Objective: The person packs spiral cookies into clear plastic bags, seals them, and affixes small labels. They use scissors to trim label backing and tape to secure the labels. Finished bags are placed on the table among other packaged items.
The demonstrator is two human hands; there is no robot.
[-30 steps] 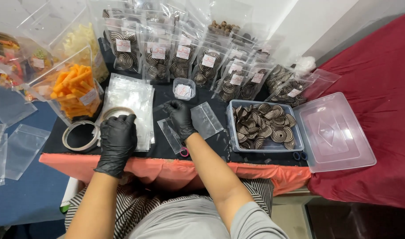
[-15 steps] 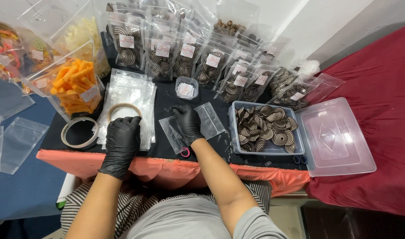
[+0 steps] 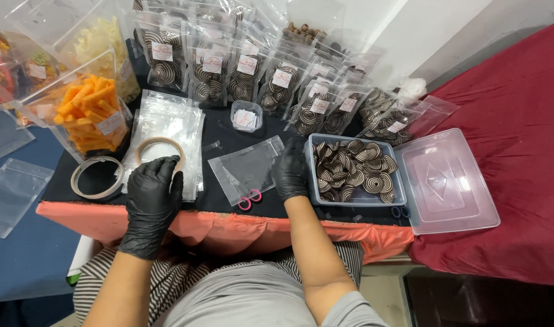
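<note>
Black nitrile glove on each hand. Left hand (image 3: 151,197) lies flat, fingers together, on the stack of empty clear pouches (image 3: 168,130), fingertips touching a tape roll (image 3: 158,147) on that stack. A second tape roll (image 3: 95,177) sits just left, on the dark table top (image 3: 222,142). Right hand (image 3: 291,172) rests knuckles-up at the near-left corner of the clear tub of brown-and-cream spiral biscuits (image 3: 352,169); whether its fingers grip anything, cannot tell. A flat clear pouch (image 3: 246,166) lies just left of it, pink-handled scissors (image 3: 249,199) at the pouch's near edge. Tub lid (image 3: 446,181) lies right of the tub.
</note>
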